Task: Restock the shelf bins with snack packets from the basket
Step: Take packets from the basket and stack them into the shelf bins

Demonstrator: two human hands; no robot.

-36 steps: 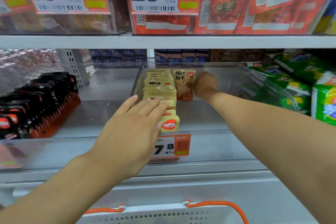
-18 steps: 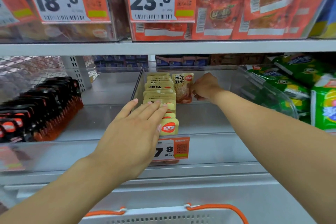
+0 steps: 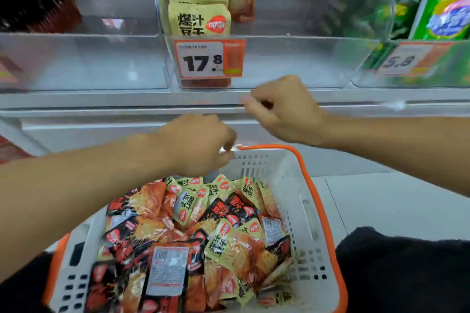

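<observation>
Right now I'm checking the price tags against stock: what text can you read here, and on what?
"17.8": orange price tag on the middle clear bin.
"5.8", blurred: price tag on the right bin.
"爆汁豆干": front yellow packet in the middle bin.
Barcode labels on basket packets: too small.

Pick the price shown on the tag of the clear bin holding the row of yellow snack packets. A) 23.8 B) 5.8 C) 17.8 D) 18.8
C: the orange-and-white price tag clipped to the front of the clear bin, just below the row of yellow snack packets, reads 17.8.
</observation>
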